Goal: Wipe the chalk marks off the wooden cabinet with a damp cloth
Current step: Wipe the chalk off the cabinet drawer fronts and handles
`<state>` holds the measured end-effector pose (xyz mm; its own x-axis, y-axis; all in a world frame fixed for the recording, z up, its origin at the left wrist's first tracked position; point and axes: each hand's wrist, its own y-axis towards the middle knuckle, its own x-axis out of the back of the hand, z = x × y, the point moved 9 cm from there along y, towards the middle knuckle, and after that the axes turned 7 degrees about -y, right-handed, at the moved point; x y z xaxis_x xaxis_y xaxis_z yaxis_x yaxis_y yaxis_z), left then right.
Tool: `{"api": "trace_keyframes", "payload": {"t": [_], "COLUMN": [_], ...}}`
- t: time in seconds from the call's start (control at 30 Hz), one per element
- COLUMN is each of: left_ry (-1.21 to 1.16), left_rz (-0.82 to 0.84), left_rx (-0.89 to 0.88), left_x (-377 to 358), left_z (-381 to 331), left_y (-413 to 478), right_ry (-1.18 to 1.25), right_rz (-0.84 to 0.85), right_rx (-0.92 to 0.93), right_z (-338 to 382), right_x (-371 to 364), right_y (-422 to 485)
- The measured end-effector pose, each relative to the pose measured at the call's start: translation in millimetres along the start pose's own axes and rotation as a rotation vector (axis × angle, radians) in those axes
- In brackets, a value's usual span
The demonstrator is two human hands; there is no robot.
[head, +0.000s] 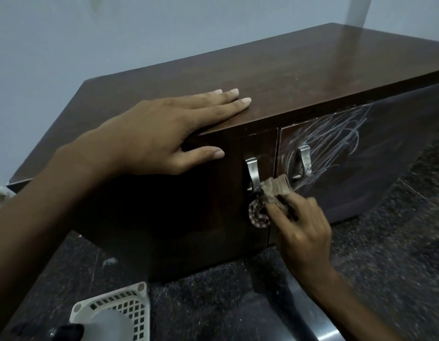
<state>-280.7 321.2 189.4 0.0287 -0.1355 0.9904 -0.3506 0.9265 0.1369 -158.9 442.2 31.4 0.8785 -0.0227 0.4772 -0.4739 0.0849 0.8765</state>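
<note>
A dark wooden cabinet (262, 77) stands on a speckled dark floor (385, 242) against a pale blue-grey wall (90, 33). The left hand (164, 134) lies flat on the cabinet's top near its front edge, fingers straight and together, with the thumb hooked down over the edge onto the front face; it holds nothing. The right hand (302, 230) is lower, in front of the doors, with its fingers curled round a bunched cloth (275, 190). The cloth is beige and ribbed at the top, and a curled patterned end in brown and white hangs below it. It is pressed against the cabinet front at the gap between the two doors, touching the lower end of the left metal handle (252, 173) and just beside the right metal handle (303, 161). The right hand is blurred, so how exactly its fingers grip is hard to make out. White chalk marks (336, 136) in looping scribbles cover the upper part of the right door, around and beyond its handle. A white plastic grille (124, 308) sits on the floor at the lower left, well apart from the cloth
</note>
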Motion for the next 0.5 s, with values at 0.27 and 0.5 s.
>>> {"api": "trace_keyframes", "payload": {"t": [0.27,0.5], "left_ry": [-0.017,-0.01], "left_rz": [0.006,0.0], "left_rx": [0.007,0.008], "left_x": [-0.7,0.0], "left_z": [0.9,0.4], "left_y": [0.9,1.6], "right_ry": [-0.029,0.061], "right_rz": [-0.121,-0.083], "right_rx": [-0.021,-0.011], "right_z": [1.1,0.6], "right_x": [19.0,28.8], "right_y": [32.8,56.1]}}
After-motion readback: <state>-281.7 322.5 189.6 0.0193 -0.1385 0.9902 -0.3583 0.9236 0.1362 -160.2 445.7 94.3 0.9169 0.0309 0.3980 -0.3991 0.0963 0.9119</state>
